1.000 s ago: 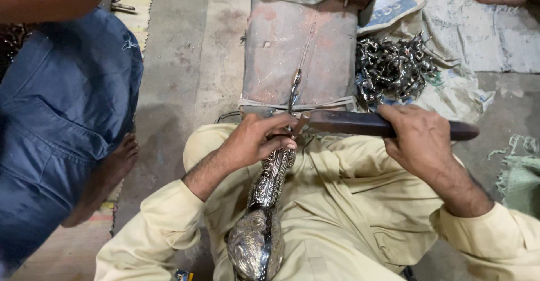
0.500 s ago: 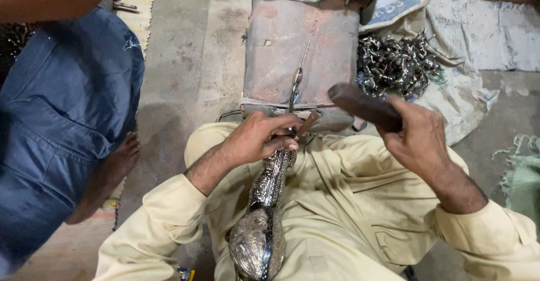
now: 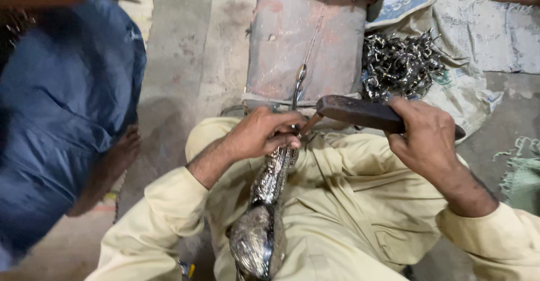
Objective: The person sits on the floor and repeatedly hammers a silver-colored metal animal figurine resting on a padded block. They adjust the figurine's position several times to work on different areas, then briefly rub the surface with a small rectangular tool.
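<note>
The left hand (image 3: 260, 136) was wrapped tightly around the neck of a shiny embossed metal piece (image 3: 269, 196), whose rounded, polished end (image 3: 254, 240) lay below the grip in the person's lap. Above the grip, the piece's thin curved tip (image 3: 298, 84) rested on a worn reddish block (image 3: 306, 45). The right hand (image 3: 428, 140) was clenched around the far end of a dark wooden tool (image 3: 360, 112), its near end sitting just beside the left fingers; whether a small punch stood between thumb and tool was hard to tell, since the fingers hid that spot.

The risk looked plain: the tool's striking end was so near the left knuckles that a blow landing slightly off could have caught the fingers. The polished metal might also have twisted in the fist, marring the pattern. A heap of small metal parts (image 3: 400, 61) lay beyond the right hand on sacking (image 3: 467, 90), and another person in blue cloth (image 3: 62, 118) sat well off the left elbow.
</note>
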